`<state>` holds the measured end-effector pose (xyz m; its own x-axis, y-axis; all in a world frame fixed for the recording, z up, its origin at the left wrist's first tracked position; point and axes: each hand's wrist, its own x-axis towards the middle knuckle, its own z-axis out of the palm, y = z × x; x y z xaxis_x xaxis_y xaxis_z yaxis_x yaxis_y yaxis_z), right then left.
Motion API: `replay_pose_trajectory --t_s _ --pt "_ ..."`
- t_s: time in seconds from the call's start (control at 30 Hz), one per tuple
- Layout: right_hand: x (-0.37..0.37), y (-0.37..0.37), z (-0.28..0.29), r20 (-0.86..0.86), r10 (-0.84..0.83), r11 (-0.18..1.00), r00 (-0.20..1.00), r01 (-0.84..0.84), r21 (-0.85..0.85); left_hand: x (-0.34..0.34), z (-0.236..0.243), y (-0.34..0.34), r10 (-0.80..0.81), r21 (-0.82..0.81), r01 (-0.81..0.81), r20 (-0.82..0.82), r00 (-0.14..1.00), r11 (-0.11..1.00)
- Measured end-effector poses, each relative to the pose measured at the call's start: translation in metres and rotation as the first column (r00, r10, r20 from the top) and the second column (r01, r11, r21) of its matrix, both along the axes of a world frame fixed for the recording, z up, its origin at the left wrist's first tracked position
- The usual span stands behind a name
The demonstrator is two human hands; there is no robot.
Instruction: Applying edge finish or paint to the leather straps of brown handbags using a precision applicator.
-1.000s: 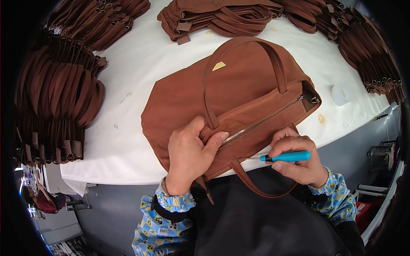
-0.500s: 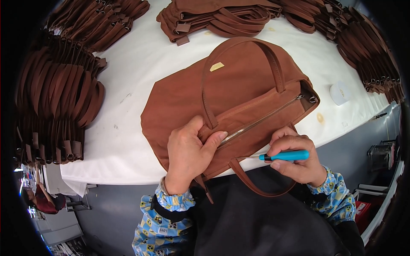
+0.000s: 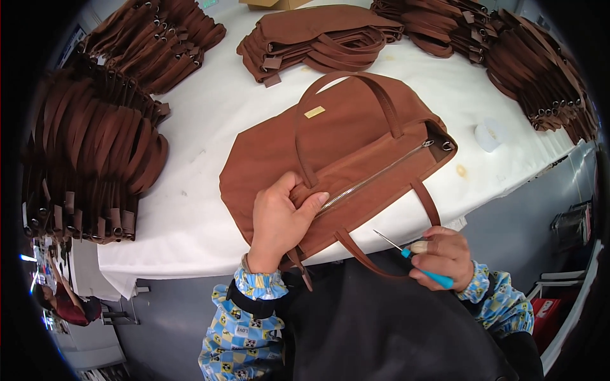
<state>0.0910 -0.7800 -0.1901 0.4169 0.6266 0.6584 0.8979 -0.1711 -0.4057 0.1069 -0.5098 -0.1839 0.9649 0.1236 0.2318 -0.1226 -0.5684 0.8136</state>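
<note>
A brown handbag point(image 3: 372, 136) lies on its side on the white-covered table, its zipper point(image 3: 356, 187) closed along the top. My left hand point(image 3: 279, 219) grips the bag beside the zipper's left end, thumb on top and some fingers hidden. One handle point(image 3: 387, 105) arches over the bag's body; the other handle point(image 3: 362, 254) hangs over the table's near edge. My right hand point(image 3: 445, 260) is closed round a thin-shafted screwdriver point(image 3: 438, 278) with a teal handle. Its tip points up and left, apart from the bag. Whether my right fingers touch the near handle, I cannot tell.
Stacked brown bags point(image 3: 321, 38) lie at the back. More handles and bags are piled at the left point(image 3: 95, 140) and far right point(image 3: 540, 70). A small white cup point(image 3: 489, 134) stands right of the bag. Another person point(image 3: 73, 301) is at the far left.
My right hand has drawn the screwdriver back and down from the bag's near edge, and its handle now slants downward. My left hand keeps its grip. The view has shifted slightly.
</note>
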Motion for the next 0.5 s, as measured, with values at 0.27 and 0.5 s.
replay_pose_trajectory --t_s 0.27,0.5 --pt "0.009 0.005 0.021 0.251 -0.111 0.988 0.962 0.081 0.129 -0.067 0.041 0.004 -0.162 0.079 0.156 0.072 0.984 0.985" --pt "0.015 0.036 0.061 0.275 0.010 0.949 0.961 -0.096 0.299 -0.088 -0.007 -0.020 -0.581 -0.905 0.029 -0.248 0.775 0.425"
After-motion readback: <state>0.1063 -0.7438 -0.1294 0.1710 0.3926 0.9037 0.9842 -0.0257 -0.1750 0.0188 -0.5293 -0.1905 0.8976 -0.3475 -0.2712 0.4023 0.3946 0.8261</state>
